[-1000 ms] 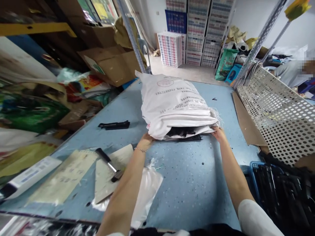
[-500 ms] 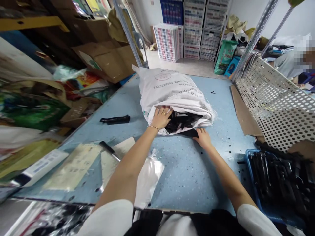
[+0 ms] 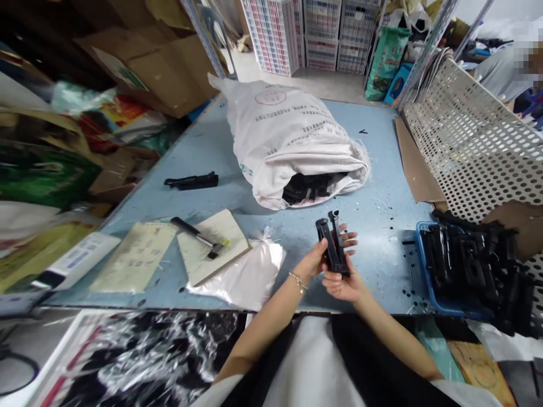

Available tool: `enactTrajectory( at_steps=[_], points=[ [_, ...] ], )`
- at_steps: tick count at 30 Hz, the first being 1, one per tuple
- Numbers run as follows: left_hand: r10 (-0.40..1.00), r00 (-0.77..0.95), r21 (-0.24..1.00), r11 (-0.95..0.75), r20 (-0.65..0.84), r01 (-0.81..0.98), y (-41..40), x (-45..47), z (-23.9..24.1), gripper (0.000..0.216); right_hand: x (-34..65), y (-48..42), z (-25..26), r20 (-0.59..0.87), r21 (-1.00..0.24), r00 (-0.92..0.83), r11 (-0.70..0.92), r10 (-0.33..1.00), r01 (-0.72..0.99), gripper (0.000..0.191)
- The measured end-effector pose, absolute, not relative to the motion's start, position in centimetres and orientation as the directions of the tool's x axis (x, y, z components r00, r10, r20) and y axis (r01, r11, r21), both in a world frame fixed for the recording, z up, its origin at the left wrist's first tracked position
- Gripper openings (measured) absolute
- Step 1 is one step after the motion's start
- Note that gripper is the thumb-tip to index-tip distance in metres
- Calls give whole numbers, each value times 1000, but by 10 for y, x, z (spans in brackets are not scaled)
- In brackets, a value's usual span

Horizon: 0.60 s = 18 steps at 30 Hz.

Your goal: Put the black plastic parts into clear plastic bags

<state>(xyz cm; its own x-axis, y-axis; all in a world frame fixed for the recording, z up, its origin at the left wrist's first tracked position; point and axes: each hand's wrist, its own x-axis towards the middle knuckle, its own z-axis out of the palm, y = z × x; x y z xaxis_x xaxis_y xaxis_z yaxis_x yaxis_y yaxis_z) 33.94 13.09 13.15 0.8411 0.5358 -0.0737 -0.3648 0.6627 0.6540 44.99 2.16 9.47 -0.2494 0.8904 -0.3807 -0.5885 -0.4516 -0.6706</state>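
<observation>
In front of my body I hold a black folding part (image 3: 332,244) with two long arms that stand slightly apart. My left hand (image 3: 314,261) grips it from the left side. My right hand (image 3: 344,284) is closed around its lower end, with some fingers reaching out behind it. Just beyond lies a white woven sack (image 3: 292,127) on its side. Dark parts show inside its mouth, though their shapes are hard to make out. A similar black part (image 3: 192,181) rests on the blue table (image 3: 373,243) to the left of the sack.
A hammer (image 3: 197,236) lies on a pale board (image 3: 231,226), beside clear plastic bags (image 3: 250,277) and a sheet of paper (image 3: 136,257). A blue basket (image 3: 430,282) heaped with black parts stands right, below a perforated panel (image 3: 475,130). Another person's sleeve shows at far right.
Both hands have left the sack's mouth and come back toward my body with the black folding part between them. My view has tilted down, showing more of the near table edge.
</observation>
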Motion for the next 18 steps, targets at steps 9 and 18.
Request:
enactTrajectory(
  at_steps=[9,18],
  points=[
    [645,694,792,585,-321,-176,103,307,151,71,496,15,155,-43,-872,199,-134,979,470,41],
    [744,569,858,499,-351,-123,84,307,167,66,471,63,173,276,-736,42,183,960,652,48]
  ],
)
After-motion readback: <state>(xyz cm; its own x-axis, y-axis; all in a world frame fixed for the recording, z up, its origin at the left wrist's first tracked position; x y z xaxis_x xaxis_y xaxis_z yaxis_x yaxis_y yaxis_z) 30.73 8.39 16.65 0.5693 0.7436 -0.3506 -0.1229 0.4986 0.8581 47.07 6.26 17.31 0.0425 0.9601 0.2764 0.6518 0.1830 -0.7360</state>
